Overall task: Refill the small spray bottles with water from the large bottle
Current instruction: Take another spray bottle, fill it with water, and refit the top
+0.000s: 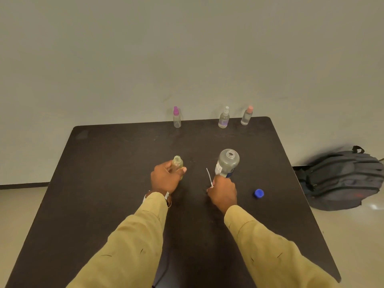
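Note:
My left hand [166,177] grips a small open spray bottle [177,163] with its neck uncapped, standing near the middle of the dark table [104,183]. My right hand [222,191] holds the large clear bottle [227,163] by its lower body; the bottle is uncapped and has a blue and white label. A thin white spray tube [209,176] sticks up from the same hand. The large bottle's blue cap [259,193] lies on the table to the right. Three small spray bottles stand at the far edge: purple-topped [176,118], clear-topped [224,118], pink-topped [247,116].
A grey backpack [342,179] lies on the floor right of the table. A plain wall stands behind the table's far edge. A dark cable [164,273] runs across the table's near part between my sleeves.

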